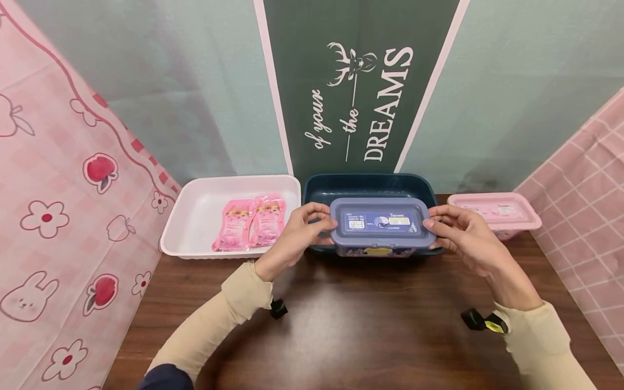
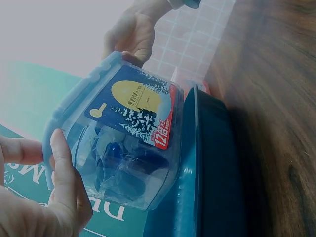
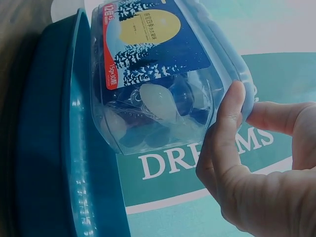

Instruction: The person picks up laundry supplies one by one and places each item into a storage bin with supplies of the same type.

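The laundry-capsule box (image 1: 382,221) is between the left hand (image 1: 301,232) and the right hand (image 1: 470,237), over the dark teal tray (image 1: 370,184) beneath them; each hand pinches one end of its lid rim (image 1: 380,202). It is probably stiff, smooth and moderately heavy, so holding under this rim at both ends seems safest.

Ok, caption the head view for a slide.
Left hand and right hand grip a blue-lidded box over a dark teal tray, beside a white tray holding two pink pouches.
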The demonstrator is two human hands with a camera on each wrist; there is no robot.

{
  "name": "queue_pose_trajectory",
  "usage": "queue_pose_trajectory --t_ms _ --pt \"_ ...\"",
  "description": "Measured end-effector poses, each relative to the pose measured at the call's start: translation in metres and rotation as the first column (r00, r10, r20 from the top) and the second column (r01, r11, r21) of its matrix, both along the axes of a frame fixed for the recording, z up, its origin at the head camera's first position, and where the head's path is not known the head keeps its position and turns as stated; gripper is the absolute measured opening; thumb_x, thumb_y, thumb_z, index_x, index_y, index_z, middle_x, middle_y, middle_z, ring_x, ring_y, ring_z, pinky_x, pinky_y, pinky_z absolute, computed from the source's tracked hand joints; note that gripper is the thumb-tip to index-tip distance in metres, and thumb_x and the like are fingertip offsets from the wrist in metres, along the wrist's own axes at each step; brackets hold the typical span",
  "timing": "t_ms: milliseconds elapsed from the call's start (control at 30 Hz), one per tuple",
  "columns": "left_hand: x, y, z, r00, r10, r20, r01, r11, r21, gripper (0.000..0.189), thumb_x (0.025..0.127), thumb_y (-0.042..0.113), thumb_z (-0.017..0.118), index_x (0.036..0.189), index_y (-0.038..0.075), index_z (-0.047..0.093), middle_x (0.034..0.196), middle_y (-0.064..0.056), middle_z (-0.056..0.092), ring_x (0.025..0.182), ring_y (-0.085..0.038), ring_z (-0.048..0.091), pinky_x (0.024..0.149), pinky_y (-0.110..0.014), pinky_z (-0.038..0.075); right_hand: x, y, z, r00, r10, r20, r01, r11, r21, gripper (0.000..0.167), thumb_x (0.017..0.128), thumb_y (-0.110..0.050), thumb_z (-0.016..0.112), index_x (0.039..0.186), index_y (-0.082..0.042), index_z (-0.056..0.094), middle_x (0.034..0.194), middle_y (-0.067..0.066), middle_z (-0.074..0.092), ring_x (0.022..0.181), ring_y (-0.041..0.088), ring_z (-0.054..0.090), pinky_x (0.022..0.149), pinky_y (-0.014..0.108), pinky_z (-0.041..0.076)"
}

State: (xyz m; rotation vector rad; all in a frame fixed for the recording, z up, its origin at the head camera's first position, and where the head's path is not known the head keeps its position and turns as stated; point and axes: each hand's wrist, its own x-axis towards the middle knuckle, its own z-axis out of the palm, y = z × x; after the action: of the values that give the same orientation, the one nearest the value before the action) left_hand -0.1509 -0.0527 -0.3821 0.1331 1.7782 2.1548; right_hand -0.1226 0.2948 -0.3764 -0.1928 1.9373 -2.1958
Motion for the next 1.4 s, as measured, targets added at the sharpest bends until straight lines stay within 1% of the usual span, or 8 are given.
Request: queue_pose_trajectory --t_ms 167,433,633,733,867,1100,1267,1400 --pt "-0.007 0.003 0.002 1.0 0.017 -0.008 -0.017 1.0 -0.003 0.029 0.095 -0.001 0.069 0.122 -0.003 0.059 0.095 -0.004 0.062 0.076 -0.011 0.068 0.067 -0.027 0.066 -0.008 0.002 0.004 1.0 0.003 0.01 -0.003 1.0 -0.01 0.017 0.106 0.005 0.059 0.119 -0.005 0.065 0.102 0.006 0.069 0.079 0.014 0.073 0.068 0.025 0.064" --pt "-0.019 0.008 0.005 0.999 0.036 -0.033 -0.036 0.999 -0.006 0.027 0.094 0.0 0.068 0.12 -0.002 0.06 0.093 -0.004 0.067 0.076 -0.01 0.069 0.066 -0.025 0.064 -0.018 0.005 0.01 0.999 -0.006 0.033 0.006 1.0 0.002 0.015 0.106 0.002 0.06 0.119 -0.004 0.064 0.103 0.006 0.07 0.08 0.015 0.074 0.07 0.025 0.065" --pt "-0.028 0.01 0.006 0.998 0.04 -0.044 -0.041 0.999 -0.007 0.026 0.095 0.001 0.069 0.12 -0.001 0.06 0.096 -0.005 0.07 0.076 -0.013 0.069 0.068 -0.025 0.065 -0.027 0.007 0.012 0.999 -0.023 0.046 0.023 1.0 0.006 0.013 0.106 0.001 0.062 0.118 -0.005 0.065 0.102 0.006 0.071 0.079 0.015 0.074 0.069 0.025 0.065" --pt "-0.034 0.011 0.006 0.999 0.037 -0.033 -0.037 0.999 -0.006 0.028 0.096 0.002 0.071 0.122 0.0 0.061 0.099 -0.006 0.072 0.077 -0.015 0.07 0.071 -0.026 0.065 -0.032 0.007 0.014 0.998 -0.037 0.05 0.036 0.999 0.018 0.013 0.105 0.0 0.063 0.118 -0.005 0.064 0.101 0.005 0.072 0.078 0.015 0.074 0.069 0.024 0.065" --pt "-0.043 0.013 0.006 0.998 0.054 -0.02 -0.054 0.999 0.004 0.029 0.095 0.002 0.07 0.123 0.0 0.062 0.101 -0.007 0.073 0.077 -0.015 0.071 0.072 -0.026 0.065 -0.039 0.008 0.015 0.997 -0.049 0.065 0.047 0.998 0.035 0.014 0.105 -0.002 0.065 0.118 -0.004 0.064 0.101 0.004 0.072 0.078 0.015 0.075 0.07 0.025 0.065" --pt "-0.056 0.016 0.004 0.997 0.075 0.01 -0.076 0.997 0.029 0.032 0.093 0.0 0.068 0.125 0.0 0.064 0.101 -0.005 0.068 0.075 -0.013 0.07 0.07 -0.026 0.063 -0.053 0.005 0.018 0.993 -0.076 0.092 0.074 0.997 0.023 0.016 0.103 -0.004 0.069 0.118 -0.003 0.063 0.1 0.003 0.072 0.077 0.015 0.075 0.07 0.025 0.066" --pt "-0.066 0.016 0.001 0.995 0.097 0.021 -0.098 0.995 0.027 0.033 0.094 0.0 0.069 0.127 0.0 0.065 0.102 -0.006 0.071 0.075 -0.013 0.071 0.072 -0.026 0.063 -0.066 0.002 0.015 0.992 -0.082 0.098 0.082 0.997 0.004 0.013 0.101 -0.002 0.07 0.114 -0.004 0.066 0.098 0.002 0.074 0.077 0.015 0.075 0.069 0.026 0.066" --pt "-0.074 0.017 -0.001 0.993 0.11 0.04 -0.111 0.994 0.017 0.037 0.095 -0.002 0.069 0.132 0.0 0.065 0.108 -0.008 0.071 0.077 -0.014 0.07 0.074 -0.025 0.062 -0.075 0.002 0.011 0.993 -0.078 0.09 0.079 0.997 -0.006 0.014 0.101 0.001 0.07 0.114 -0.003 0.065 0.096 0.002 0.074 0.077 0.015 0.074 0.069 0.026 0.066"
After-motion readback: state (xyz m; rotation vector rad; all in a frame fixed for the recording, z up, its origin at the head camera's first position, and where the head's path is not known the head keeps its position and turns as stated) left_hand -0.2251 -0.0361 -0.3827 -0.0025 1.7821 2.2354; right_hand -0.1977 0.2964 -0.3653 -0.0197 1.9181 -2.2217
